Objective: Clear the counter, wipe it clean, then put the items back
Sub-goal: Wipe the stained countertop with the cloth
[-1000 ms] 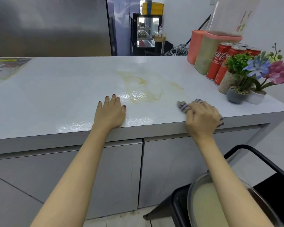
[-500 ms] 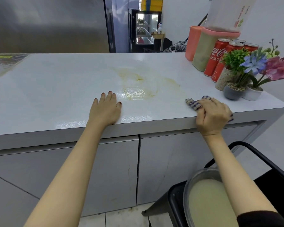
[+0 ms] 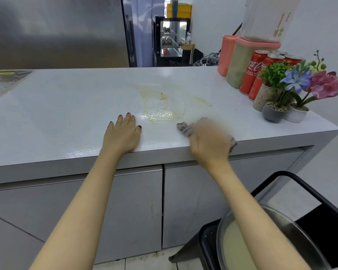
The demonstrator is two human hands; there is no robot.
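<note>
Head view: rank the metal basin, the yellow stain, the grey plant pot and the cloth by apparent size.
1. Metal basin, though nearest the camera and partly cut off.
2. Yellow stain.
3. Grey plant pot and cloth: unranked, since the right hand covers most of the cloth.

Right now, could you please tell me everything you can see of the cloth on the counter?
The cloth is a rag, pale with dark blue stripes, bunched up. The right hand grips it and covers most of it, holding it on the white counter near the front edge. One end pokes out left of the hand, close to the yellowish spill; another corner shows at its right. Motion blur hides finer detail.
</note>
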